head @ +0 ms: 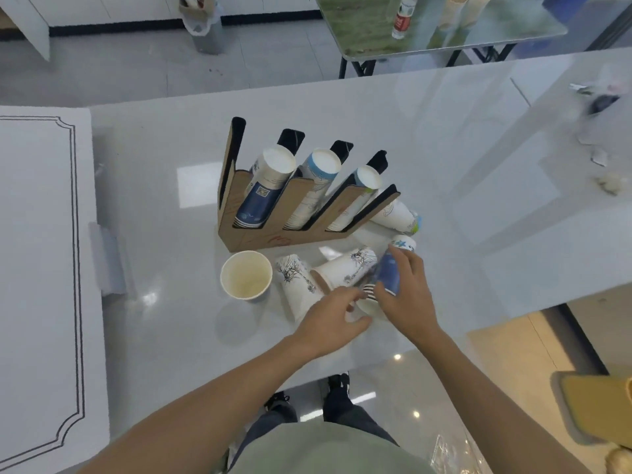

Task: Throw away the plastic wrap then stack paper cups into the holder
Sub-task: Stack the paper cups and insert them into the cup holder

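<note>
right hand (407,292) is closing around the blue cup (388,272), lying on its side on the white counter (164,336) in front of the wooden holder (260,230). left hand (333,318) is hovering at that cup's rim with fingers loosely curled, holding nothing i can see. more loose cups (342,268) are lying beside it, one tan cup (245,275) standing upright. paper cups are looking light and thin-walled, probably crushing easily, so gripping gently mid-body near the rim seems best
</note>
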